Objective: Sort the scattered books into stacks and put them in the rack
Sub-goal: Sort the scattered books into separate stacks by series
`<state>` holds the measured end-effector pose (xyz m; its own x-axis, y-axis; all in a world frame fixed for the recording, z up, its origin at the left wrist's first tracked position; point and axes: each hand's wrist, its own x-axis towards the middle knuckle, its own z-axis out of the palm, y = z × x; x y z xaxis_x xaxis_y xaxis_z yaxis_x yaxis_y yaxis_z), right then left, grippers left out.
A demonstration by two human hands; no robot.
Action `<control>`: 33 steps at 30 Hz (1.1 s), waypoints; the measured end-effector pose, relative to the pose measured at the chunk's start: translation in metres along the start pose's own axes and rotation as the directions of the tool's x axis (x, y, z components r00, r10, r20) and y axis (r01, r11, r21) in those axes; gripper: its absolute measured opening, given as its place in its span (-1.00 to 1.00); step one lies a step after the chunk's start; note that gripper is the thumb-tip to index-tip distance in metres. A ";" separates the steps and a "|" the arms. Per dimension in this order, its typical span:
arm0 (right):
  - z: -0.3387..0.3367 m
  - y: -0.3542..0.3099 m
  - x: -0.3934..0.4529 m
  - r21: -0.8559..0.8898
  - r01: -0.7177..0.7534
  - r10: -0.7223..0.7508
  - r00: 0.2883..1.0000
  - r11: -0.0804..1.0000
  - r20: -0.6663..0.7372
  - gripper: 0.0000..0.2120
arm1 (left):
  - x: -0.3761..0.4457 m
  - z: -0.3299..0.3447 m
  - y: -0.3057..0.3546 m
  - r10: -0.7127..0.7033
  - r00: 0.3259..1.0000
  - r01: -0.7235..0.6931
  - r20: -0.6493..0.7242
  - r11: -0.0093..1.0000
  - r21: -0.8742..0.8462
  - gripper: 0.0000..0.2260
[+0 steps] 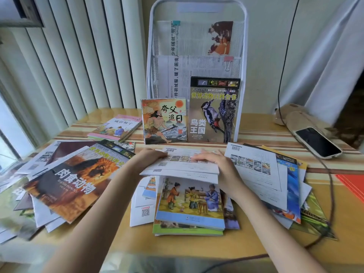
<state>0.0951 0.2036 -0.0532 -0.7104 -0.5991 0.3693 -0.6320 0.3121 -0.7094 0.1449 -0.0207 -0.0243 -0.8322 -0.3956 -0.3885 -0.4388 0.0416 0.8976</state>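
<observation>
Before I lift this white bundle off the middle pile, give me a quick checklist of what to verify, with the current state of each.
1. Left hand on the bundle of white books: ok, it rests on the far left edge.
2. Right hand on the bundle: ok, fingers lie on top, grip at the right edge.
3. Bundle squared up: not ok, the edges are fanned.
4. Picture book beneath is free: cannot tell, the bundle covers its far edge.
5. Room in the rack: cannot tell; the woodpecker book and sun-chaser book stand at its foot.
6. Cable clear of the piles: not ok, it crosses the right pile's corner.
</observation>
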 end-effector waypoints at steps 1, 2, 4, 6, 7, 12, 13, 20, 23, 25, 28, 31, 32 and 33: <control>-0.002 -0.004 0.001 0.039 -0.004 0.008 0.995 0.999 -0.100 -0.75 | -0.003 0.003 0.003 -0.018 0.998 0.023 0.054 0.996 -0.085 -0.85; -0.004 -0.006 0.003 0.078 -0.009 0.023 0.983 0.997 -0.183 -0.77 | -0.005 0.006 0.006 -0.016 0.997 0.028 0.077 0.986 -0.164 -0.87; -0.009 -0.012 0.009 0.208 -0.051 0.110 0.953 0.977 -0.281 -0.79 | -0.006 0.011 0.012 0.073 0.997 -0.058 0.036 0.946 -0.319 -0.91; -0.018 -0.017 0.019 0.358 -0.112 0.227 0.928 0.927 -0.297 -0.80 | -0.007 0.012 0.018 0.251 0.966 -0.254 -0.058 0.893 -0.371 -0.72; -0.024 -0.020 0.024 0.377 -0.132 0.253 0.923 0.917 -0.291 -0.81 | -0.011 0.012 0.020 0.365 0.929 -0.365 -0.068 0.864 -0.348 -0.66; -0.044 -0.020 0.045 0.574 -0.305 0.416 0.907 0.760 -0.070 -0.71 | -0.013 0.027 0.031 0.569 0.822 -0.567 0.009 0.821 -0.068 -0.70; -0.044 -0.015 0.046 0.513 -0.368 0.450 0.892 0.775 -0.040 -0.58 | -0.009 0.032 0.030 0.560 0.828 -0.561 -0.025 0.827 -0.030 -0.62; -0.067 0.015 -0.003 -0.404 -0.516 0.636 0.724 0.756 0.266 -0.07 | 0.021 0.056 -0.003 0.311 0.929 -0.271 -0.201 0.941 0.203 -0.71; -0.064 0.033 -0.025 -0.642 -0.408 0.693 0.665 0.649 0.278 0.02 | 0.023 0.060 0.000 0.259 0.944 -0.206 -0.205 0.946 0.251 -0.79; -0.058 0.040 -0.031 -0.620 -0.400 0.642 0.733 0.675 0.226 -0.08 | 0.025 0.062 0.002 0.248 0.954 -0.201 -0.169 0.946 0.255 -0.79; -0.058 0.045 -0.032 -0.647 -0.290 0.556 0.793 0.705 0.250 -0.22 | 0.020 0.065 0.002 0.260 0.955 -0.212 -0.139 0.934 0.288 -0.78; -0.056 0.048 -0.033 -0.654 -0.267 0.540 0.801 0.707 0.257 -0.26 | 0.019 0.065 0.002 0.251 0.960 -0.211 -0.124 0.940 0.268 -0.73; -0.055 0.050 -0.034 -0.649 -0.262 0.529 0.809 0.714 0.255 -0.27 | 0.019 0.064 0.003 0.245 0.962 -0.209 -0.118 0.944 0.254 -0.70; -0.054 0.050 -0.035 -0.639 -0.259 0.514 0.821 0.725 0.250 -0.29 | 0.020 0.063 0.003 0.232 0.966 -0.200 -0.112 0.950 0.241 -0.69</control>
<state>0.0712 0.2800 -0.0689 -0.8303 -0.5158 -0.2113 -0.4718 0.8522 -0.2261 0.1058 0.0297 -0.0429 -0.8681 -0.4751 -0.1438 -0.3318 0.3399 0.8800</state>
